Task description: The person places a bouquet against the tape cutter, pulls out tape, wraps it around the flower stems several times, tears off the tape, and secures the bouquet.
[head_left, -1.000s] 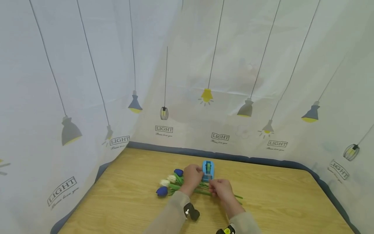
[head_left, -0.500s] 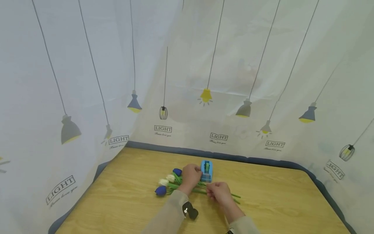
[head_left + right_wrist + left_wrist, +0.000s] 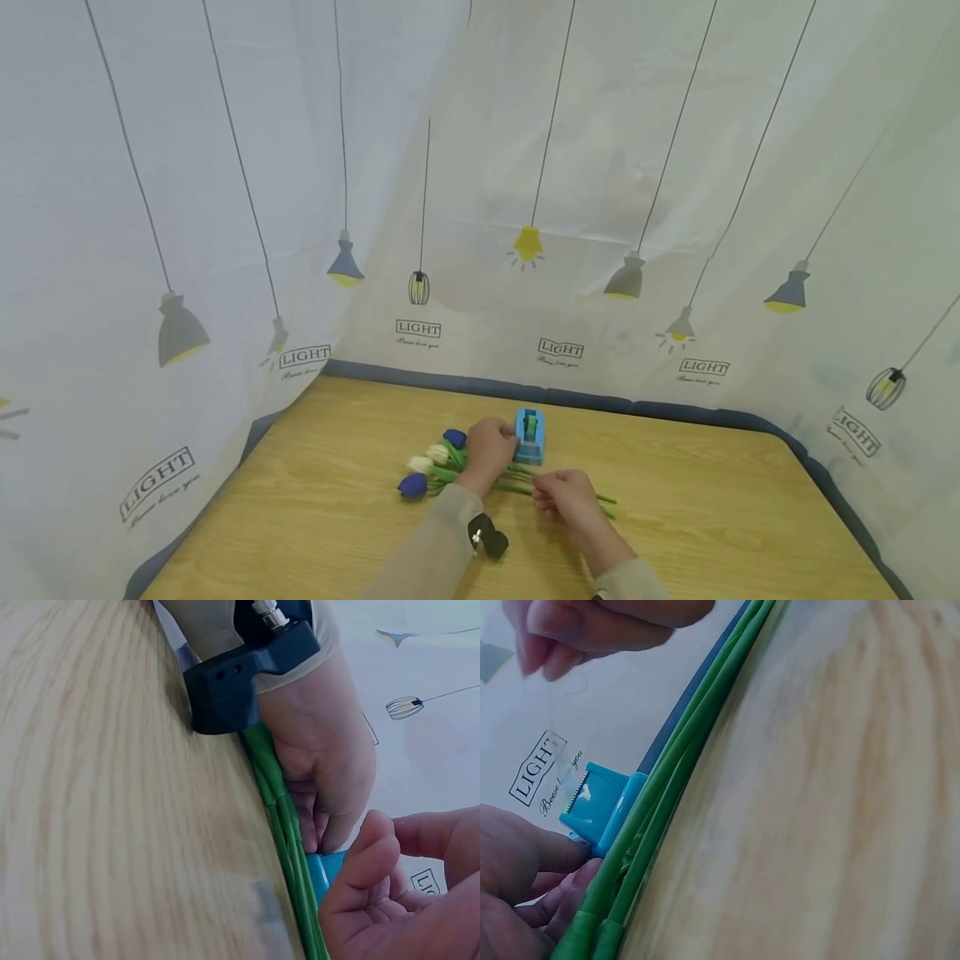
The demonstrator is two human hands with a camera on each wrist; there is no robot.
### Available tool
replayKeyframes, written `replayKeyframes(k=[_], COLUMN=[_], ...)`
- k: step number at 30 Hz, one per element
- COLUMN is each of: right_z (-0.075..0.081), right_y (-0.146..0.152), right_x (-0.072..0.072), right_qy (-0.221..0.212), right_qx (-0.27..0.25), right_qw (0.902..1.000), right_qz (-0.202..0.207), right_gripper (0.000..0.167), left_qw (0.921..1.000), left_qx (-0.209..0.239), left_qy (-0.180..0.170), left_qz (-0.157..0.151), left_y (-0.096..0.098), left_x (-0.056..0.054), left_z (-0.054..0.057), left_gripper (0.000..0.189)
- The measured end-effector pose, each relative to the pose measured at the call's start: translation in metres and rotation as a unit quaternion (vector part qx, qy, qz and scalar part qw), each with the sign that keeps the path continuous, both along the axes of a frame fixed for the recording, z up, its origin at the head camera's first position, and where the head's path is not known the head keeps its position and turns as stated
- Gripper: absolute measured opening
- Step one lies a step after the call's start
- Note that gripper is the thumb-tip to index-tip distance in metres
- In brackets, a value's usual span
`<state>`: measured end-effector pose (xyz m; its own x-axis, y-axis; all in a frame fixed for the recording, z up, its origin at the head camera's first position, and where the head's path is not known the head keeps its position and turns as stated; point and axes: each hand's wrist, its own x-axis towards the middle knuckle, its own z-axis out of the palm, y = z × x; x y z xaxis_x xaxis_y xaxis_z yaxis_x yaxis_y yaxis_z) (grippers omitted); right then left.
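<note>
My left hand (image 3: pixel 491 450) grips the side of a blue tape dispenser (image 3: pixel 529 455), fingertips low on its body near the toothed cutter in the left wrist view. A green-looking roll (image 3: pixel 531 427) sits inside it. My right hand (image 3: pixel 572 502) is in front and to the right, thumb and forefinger pinching the end of a clear tape strip (image 3: pixel 553 712) that runs down to the cutter. Under both hands lie tulips with blue heads (image 3: pixel 412 486) and white heads (image 3: pixel 418 465). Their green stems (image 3: pixel 671 765) run in a bundle beside the dispenser, partly covered by my hands.
The tulips lie on a wood-grain table (image 3: pixel 322 533). Behind its far edge, with a dark blue border (image 3: pixel 585 400), hangs a pale curtain (image 3: pixel 480 183) printed with lamps. A black wrist camera mount (image 3: pixel 489 537) sticks out from my left sleeve.
My right hand has drawn slightly toward me, widening the gap between its fingertips and the dispenser. The left hand keeps its hold, and the tulips stay in place. The head view has shifted a little.
</note>
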<state>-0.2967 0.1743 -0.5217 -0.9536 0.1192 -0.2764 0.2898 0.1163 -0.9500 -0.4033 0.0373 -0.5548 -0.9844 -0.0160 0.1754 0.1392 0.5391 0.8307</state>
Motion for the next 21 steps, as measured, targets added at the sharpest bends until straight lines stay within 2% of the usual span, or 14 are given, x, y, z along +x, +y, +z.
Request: replayKeyframes(k=[6, 15, 21], right_z=[-0.011, -0.021, -0.023], right_y=[0.003, 0.003, 0.001], right_x=[-0.001, -0.004, -0.005], right_qy=[-0.011, -0.001, 0.003], right_qx=[0.015, 0.070, 0.133], right_qw=[0.9996, 0.9973, 0.9904], right_qz=[0.021, 0.022, 0.038], right_gripper=[0.021, 0.027, 0.034], left_qw=[1.0000, 0.9999, 0.9999], left_qx=[-0.004, -0.007, -0.008], left_qy=[0.001, 0.007, 0.006], left_qz=[0.001, -0.001, -0.005], left_y=[0.001, 0.000, 0.000], left_x=[0.001, 0.000, -0.001], left_z=[0.002, 0.002, 0.000], left_gripper=[0.008, 0.008, 0.008])
